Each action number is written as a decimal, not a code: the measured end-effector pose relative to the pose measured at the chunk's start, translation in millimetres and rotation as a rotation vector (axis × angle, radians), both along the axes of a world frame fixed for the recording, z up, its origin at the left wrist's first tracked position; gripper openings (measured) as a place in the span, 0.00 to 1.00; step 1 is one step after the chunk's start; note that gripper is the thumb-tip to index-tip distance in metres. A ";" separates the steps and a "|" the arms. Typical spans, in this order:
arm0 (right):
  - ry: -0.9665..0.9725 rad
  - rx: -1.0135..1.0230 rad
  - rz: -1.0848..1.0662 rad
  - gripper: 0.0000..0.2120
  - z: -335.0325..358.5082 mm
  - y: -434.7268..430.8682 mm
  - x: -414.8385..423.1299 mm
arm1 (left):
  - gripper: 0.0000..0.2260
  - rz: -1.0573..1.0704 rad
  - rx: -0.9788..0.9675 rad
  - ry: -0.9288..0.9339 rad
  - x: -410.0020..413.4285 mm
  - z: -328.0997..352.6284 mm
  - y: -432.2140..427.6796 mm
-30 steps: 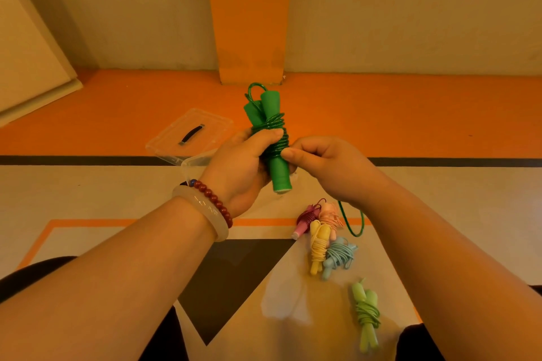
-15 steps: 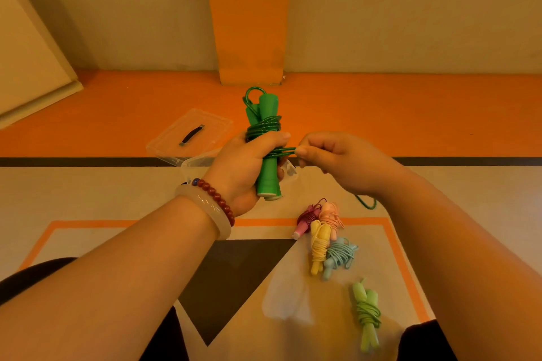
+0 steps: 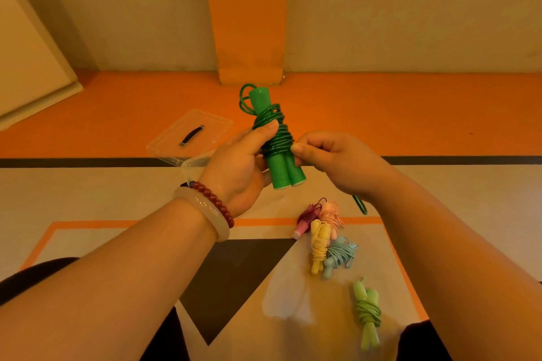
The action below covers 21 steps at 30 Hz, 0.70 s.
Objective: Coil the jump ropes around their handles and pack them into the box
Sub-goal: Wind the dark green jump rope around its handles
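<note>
My left hand point(image 3: 239, 167) grips the two green handles of a green jump rope point(image 3: 277, 143), held upright in front of me, thumb pressing on the coils. The rope is wound several times around the handles. My right hand point(image 3: 334, 161) pinches the green cord right beside the coil; a short loose end point(image 3: 360, 205) hangs below that hand. A clear plastic box point(image 3: 193, 163) stands on the floor behind my left hand, mostly hidden by it.
The clear lid point(image 3: 190, 135) with a dark handle lies on the orange floor at the left. Coiled ropes lie on the floor below my hands: dark red point(image 3: 308, 218), pink point(image 3: 331, 212), yellow point(image 3: 319, 246), blue point(image 3: 340, 255) and light green point(image 3: 366, 311).
My right hand carried the cord out to the right and back in against the handles, adding a turn. The hanging loose end has become shorter. The bundle tilted slightly in my left hand.
</note>
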State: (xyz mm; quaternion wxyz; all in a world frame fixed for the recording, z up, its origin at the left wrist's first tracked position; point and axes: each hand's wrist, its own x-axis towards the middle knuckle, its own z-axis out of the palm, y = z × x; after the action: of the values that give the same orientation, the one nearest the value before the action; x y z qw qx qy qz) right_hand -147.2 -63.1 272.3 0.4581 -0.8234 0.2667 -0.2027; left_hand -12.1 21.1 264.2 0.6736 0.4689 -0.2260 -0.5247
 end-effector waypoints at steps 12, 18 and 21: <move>0.105 -0.127 0.096 0.10 0.1 7.8 7.8 | 0.14 0.178 0.005 -0.229 -9.4 -4.4 -3.5; 0.228 -0.239 0.102 0.11 7.7 -2.7 -3.2 | 0.16 0.166 0.057 -0.256 -1.6 -0.3 -3.0; 0.237 -0.287 0.042 0.12 8.8 -10.6 -10.7 | 0.14 0.135 0.053 -0.188 3.1 3.7 -2.3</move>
State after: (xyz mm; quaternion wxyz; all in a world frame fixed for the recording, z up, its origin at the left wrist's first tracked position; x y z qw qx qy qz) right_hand -158.0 -73.7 281.1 0.3054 -0.9039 0.2697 -0.1304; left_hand -9.0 18.8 267.9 0.6706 0.5477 -0.2422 -0.4378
